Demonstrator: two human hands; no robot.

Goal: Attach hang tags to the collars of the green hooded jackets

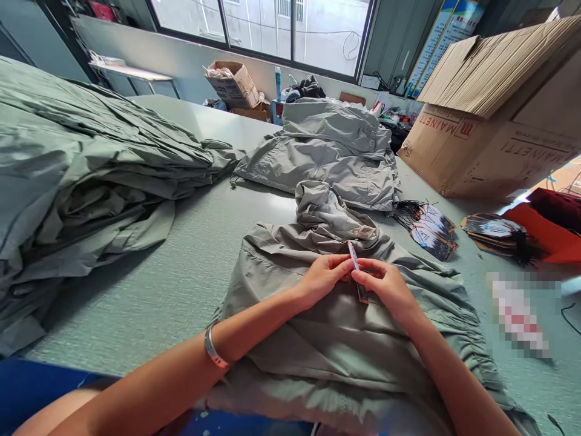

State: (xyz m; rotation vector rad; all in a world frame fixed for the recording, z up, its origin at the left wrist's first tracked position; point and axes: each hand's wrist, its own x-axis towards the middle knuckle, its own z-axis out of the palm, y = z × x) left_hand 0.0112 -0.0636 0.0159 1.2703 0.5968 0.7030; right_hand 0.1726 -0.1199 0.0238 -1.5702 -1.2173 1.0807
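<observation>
A grey-green hooded jacket [290, 339] lies spread in front of me, its hood pointing away. Over its upper part, near the neck, my left hand [324, 277] and my right hand [385, 283] meet with their fingers pinched on a hang tag [353, 255]. The tag is seen nearly edge-on, with a pale face above the fingers and a dark lower end below them. Whether its cord is joined to the jacket is hidden. A silvery band circles my left wrist.
Piled jackets [104, 163] cover the table's left side, and folded ones [318, 151] lie beyond my hands. Stacks of hang tags [433, 233] with black cords sit at right, near an orange cloth [540, 224]. A large cardboard box [490, 139] stands behind them.
</observation>
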